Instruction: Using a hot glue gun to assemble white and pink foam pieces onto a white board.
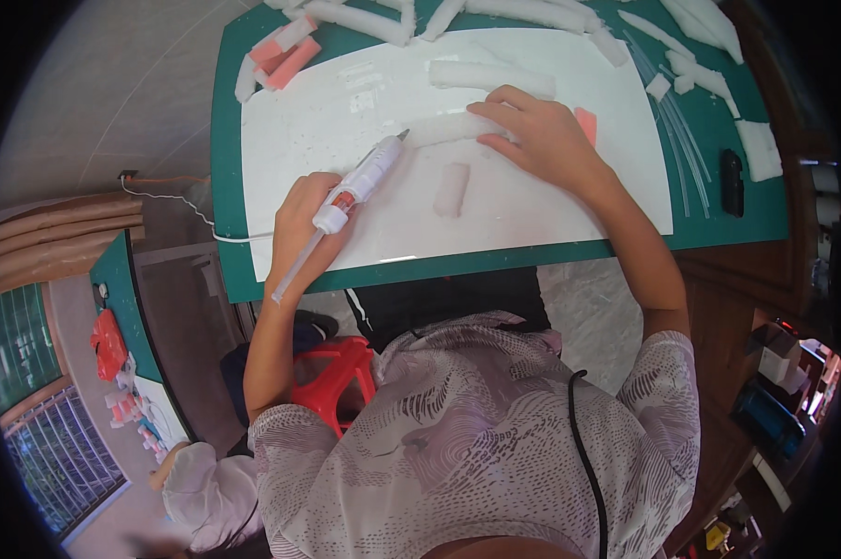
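Observation:
My left hand (301, 228) grips a white glue gun (365, 175) with an orange trigger; its metal tip points at the near end of a white foam stick (448, 128). My right hand (537, 130) presses flat on that stick, holding it down on the white sheet (346, 102). A short white foam piece (451, 190) lies loose just below the stick. Another long foam stick (490, 76) lies farther back. A small pink piece (585, 123) peeks out beside my right hand.
The white sheet lies on a green cutting mat (230, 186). Pink and white foam pieces (284, 54) sit at the back left, more white foam along the back and right. A black lighter-like object (732, 183) lies right. Red stool (337, 373) below. Another person (206, 489) works at lower left.

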Motion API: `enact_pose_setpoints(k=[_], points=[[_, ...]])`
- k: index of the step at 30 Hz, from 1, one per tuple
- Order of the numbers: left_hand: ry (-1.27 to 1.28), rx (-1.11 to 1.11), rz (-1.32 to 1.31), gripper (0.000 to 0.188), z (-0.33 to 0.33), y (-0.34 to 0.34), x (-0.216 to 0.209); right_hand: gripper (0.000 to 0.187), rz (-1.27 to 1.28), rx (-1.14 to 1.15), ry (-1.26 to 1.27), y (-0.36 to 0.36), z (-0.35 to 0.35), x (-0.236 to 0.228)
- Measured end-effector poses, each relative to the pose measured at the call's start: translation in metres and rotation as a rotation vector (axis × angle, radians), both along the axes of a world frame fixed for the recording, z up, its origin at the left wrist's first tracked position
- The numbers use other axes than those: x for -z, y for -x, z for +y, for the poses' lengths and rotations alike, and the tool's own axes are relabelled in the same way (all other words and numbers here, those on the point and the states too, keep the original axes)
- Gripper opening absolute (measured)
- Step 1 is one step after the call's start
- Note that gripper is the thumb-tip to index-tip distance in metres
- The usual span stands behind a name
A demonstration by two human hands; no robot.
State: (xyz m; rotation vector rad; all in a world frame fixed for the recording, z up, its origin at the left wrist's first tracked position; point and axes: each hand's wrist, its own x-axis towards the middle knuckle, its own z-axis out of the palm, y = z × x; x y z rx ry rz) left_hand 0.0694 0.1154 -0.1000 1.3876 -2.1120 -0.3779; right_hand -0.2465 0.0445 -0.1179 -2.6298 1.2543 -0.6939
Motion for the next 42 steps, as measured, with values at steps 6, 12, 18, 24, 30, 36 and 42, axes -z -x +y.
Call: enact_pose_setpoints(k=[6, 12, 18, 24, 30, 36, 42], points=[[-0.048, -0.045, -0.044, 0.023, 0.0, 0.001, 0.0, 0.031, -0.006, -0.003, 0.014, 0.0, 0.0, 0.002], [-0.039, -0.042, -0.024, 0.022, 0.0, 0.0, 0.0, 0.031, 0.002, -0.003, 0.023, 0.0, 0.0, 0.002], [-0.063, -0.044, -0.04, 0.02, 0.003, -0.001, 0.0, 0.03, -0.003, -0.008, 0.022, -0.001, -0.001, 0.003], [-0.078, -0.016, -0.038, 0.02, 0.007, -0.002, -0.002, 0.03, 0.005, 0.0, 0.031, -0.001, -0.002, 0.003], [-0.096, -0.033, -0.06, 0.018, 0.009, -0.003, -0.001, 0.029, 0.003, -0.005, 0.06, -0.002, -0.002, 0.004], [-0.056, 0.031, -0.05, 0.023, 0.013, -0.013, 0.006, 0.028, -0.003, -0.006, 0.067, -0.003, -0.001, 0.003], [0.029, -0.031, -0.046, 0.031, 0.006, -0.041, 0.0, 0.028, -0.011, -0.003, 0.085, 0.001, -0.001, 0.005]])
